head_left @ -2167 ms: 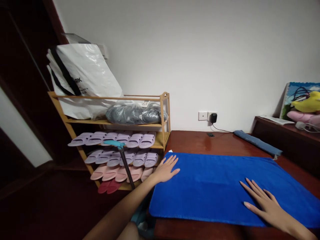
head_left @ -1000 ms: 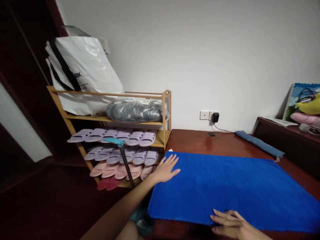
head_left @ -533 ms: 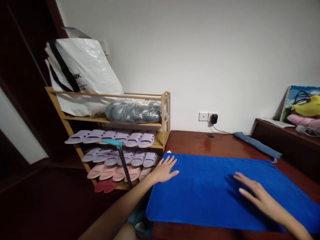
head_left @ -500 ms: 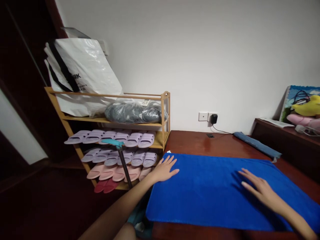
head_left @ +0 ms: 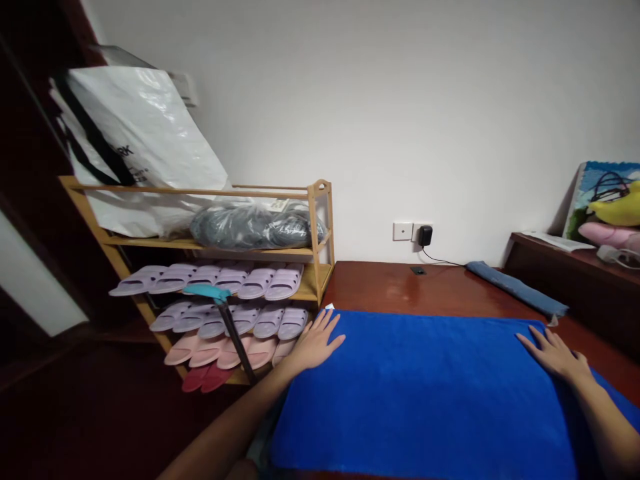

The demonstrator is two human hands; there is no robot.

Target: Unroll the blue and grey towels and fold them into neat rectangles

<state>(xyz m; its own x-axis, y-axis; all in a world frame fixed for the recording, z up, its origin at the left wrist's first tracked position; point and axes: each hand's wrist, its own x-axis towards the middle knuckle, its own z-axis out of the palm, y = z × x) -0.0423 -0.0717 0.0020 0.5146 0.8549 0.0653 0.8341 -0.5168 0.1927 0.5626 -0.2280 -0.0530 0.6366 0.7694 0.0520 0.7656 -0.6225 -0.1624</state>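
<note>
Stretching across the nearer part of a reddish-brown table (head_left: 370, 287), the blue cloth (head_left: 425, 393) has its long axis running left to right, most of its surface lying between the two hands and toward the wearer. The left hand (head_left: 315, 343) rests palm down by the far left corner, fingers spread, pinching nothing. The right hand (head_left: 557, 353) is palm down by the far right corner, its fingers fanned too; whether it presses or only hovers, I cannot tell. Below it a darker band slants through the cloth, either fold or shadow. Each hand is thus nearer to its own end, the middle well apart from both. Left of the table, lilac slippers (head_left: 283, 283) line a wooden rack (head_left: 314, 227). Past the right hand lies a long denim piece (head_left: 515, 288); farthest back, a black adapter (head_left: 425, 235) is plugged in at the wall (head_left: 500, 133).
</note>
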